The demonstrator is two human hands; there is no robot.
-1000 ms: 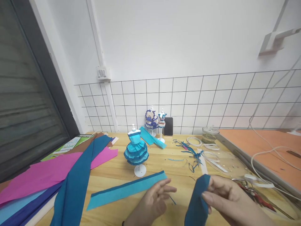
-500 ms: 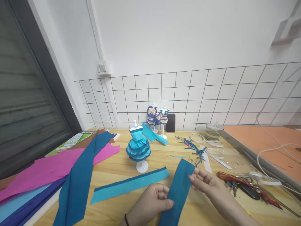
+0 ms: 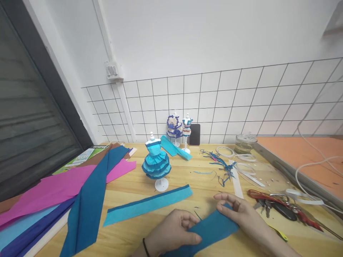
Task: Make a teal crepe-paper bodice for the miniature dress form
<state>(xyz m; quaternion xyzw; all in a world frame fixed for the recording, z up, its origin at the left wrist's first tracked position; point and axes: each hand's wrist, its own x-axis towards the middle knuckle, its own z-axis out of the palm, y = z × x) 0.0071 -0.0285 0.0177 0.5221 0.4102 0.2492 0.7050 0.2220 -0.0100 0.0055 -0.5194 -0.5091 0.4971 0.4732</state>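
Observation:
A dark teal strip of crepe paper (image 3: 214,228) stretches between my two hands above the near part of the table. My left hand (image 3: 175,228), a black band at its wrist, pinches the strip with the thumb on top. At the strip's upper right end, my right hand (image 3: 239,210) grips it between thumb and fingers. Beyond my left hand lies a light blue strip with a dark edge (image 3: 148,205). Behind that strip stands a small dress form (image 3: 157,159) in a blue ruffled paper dress, on a white round base.
Coloured paper sheets (image 3: 61,185) pile up at the left. Two small dress forms (image 3: 175,126) and a dark phone (image 3: 194,134) stand by the wall. Blue scraps (image 3: 222,166), a glass jar (image 3: 245,144), red-handled scissors (image 3: 308,217) and keys (image 3: 268,207) lie to the right.
The teal strip has swung from nearly upright to a flatter slant towards the right. My right hand has shifted slightly right and down with its end. The camera view has moved a little.

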